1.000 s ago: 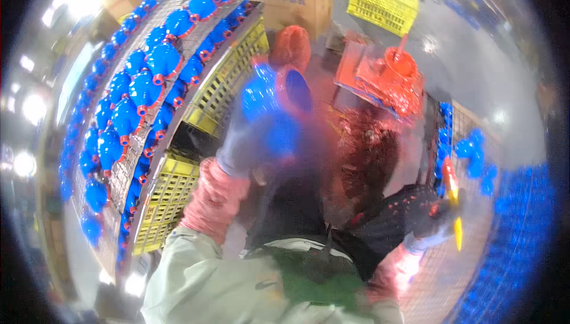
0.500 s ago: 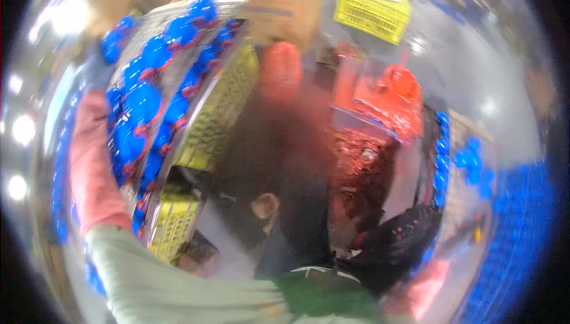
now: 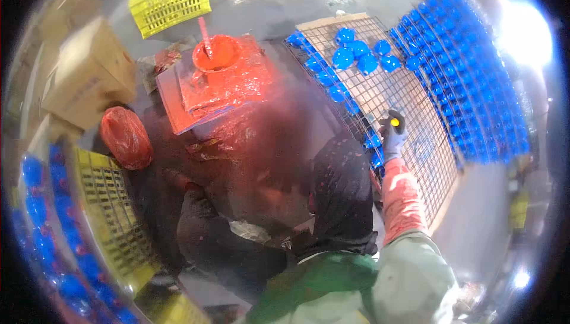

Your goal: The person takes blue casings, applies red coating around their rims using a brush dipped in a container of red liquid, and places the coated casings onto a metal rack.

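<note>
My right hand (image 3: pixel 394 138), in a grey glove with dark fingers, is over a wire grid rack (image 3: pixel 415 101) laid on a brown board. Its fingers are closed round a small thing of which only a round yellow end (image 3: pixel 395 122) shows; the rest is hidden. Several glossy blue rounded pieces (image 3: pixel 357 49) lie on the far part of the rack, beyond my hand. More blue pieces (image 3: pixel 337 92) line the rack's left edge. A pink-red sleeve covers my right forearm. My left hand is not in view.
An orange-red bucket (image 3: pixel 230 52) with a stick stands on a red-coated surface (image 3: pixel 237 89). A red wrapped bundle (image 3: pixel 127 138), a yellow crate (image 3: pixel 113 205) and a cardboard box (image 3: pixel 89 74) are at left. Dense blue pieces fill another rack (image 3: pixel 469 80) at right.
My view has swung right, from the blue pieces at left to the rack at right. My left arm has gone out of view; my right hand now shows clearly over the rack.
</note>
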`<state>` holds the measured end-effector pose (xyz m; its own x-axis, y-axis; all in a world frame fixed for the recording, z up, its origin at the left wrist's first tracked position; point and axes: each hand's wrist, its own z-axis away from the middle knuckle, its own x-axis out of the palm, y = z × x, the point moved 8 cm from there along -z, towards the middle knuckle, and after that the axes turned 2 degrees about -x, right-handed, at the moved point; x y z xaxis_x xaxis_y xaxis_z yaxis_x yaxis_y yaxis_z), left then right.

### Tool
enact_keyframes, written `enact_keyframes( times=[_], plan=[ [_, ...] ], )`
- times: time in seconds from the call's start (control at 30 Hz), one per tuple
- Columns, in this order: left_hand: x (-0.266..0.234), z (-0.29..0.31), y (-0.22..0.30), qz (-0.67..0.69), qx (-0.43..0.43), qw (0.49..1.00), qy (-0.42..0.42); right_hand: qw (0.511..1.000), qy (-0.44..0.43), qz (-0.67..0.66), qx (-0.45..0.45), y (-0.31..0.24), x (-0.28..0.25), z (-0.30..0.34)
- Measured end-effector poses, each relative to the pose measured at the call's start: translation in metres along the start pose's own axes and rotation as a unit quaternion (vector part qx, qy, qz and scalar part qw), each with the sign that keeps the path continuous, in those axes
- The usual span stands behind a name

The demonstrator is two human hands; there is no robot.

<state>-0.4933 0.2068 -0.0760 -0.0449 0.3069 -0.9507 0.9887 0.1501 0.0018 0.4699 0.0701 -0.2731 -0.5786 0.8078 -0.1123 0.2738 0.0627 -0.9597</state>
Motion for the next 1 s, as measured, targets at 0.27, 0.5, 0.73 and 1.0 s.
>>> enact_keyframes(
  times=[0.27, 0.5, 0.73, 1.0],
  plan=[
    [-0.104, 0.122, 0.153, 0.181, -0.071, 0.981, 0.006, 0.976, 0.002, 0.203, -0.072, 0.120, 0.049, -0.102],
    [-0.010, 0.285, 0.393, 0.077, 0.229, 0.967, -0.086, 0.977, 0.038, 0.211, 0.023, 0.150, 0.080, -0.169],
    [0.028, 0.292, 0.382, 0.057, 0.084, 0.993, -0.062, 0.976, 0.179, 0.003, -0.127, 0.227, 0.066, -0.181],
    [0.027, 0.294, 0.391, 0.091, 0.069, 0.991, -0.076, 0.978, 0.124, 0.164, -0.020, 0.217, 0.090, -0.187]
  ],
)
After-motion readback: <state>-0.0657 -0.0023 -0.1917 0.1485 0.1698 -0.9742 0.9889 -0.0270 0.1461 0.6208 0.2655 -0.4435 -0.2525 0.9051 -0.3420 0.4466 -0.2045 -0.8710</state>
